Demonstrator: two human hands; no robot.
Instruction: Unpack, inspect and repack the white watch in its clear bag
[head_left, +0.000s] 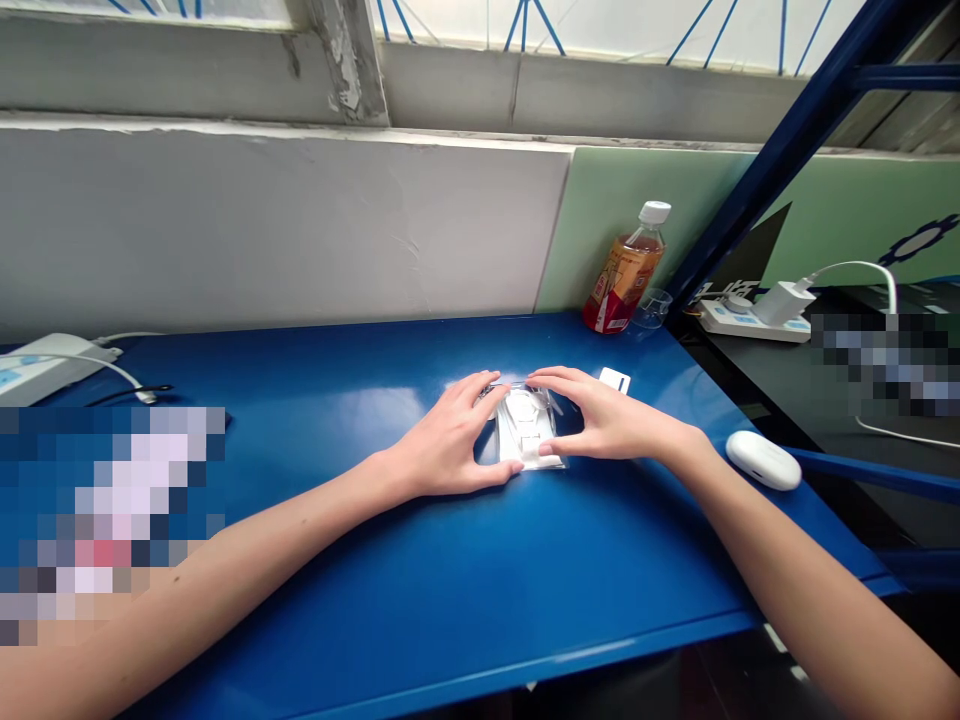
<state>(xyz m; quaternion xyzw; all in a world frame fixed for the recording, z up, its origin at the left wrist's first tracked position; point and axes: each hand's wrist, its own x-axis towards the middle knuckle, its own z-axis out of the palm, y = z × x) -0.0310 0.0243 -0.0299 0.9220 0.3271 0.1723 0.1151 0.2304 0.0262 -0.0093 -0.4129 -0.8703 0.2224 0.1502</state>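
A small white item in a clear plastic packet lies flat on the blue tabletop between my two hands. On its left side, my left hand has its thumb stretched along the packet's lower corner and its fingers reaching towards the upper corner. My right hand mirrors this on the right, thumb by the lower edge and forefinger near the top. Both hands are open, fingers and thumbs apart. Whether the fingertips press on the plastic I cannot tell. What kind of item is inside is not clear.
A drink bottle stands at the back right beside a small clear plastic piece. A white card-like piece lies behind my right hand. A white earbud case sits near the right edge. A power strip with cables is at left.
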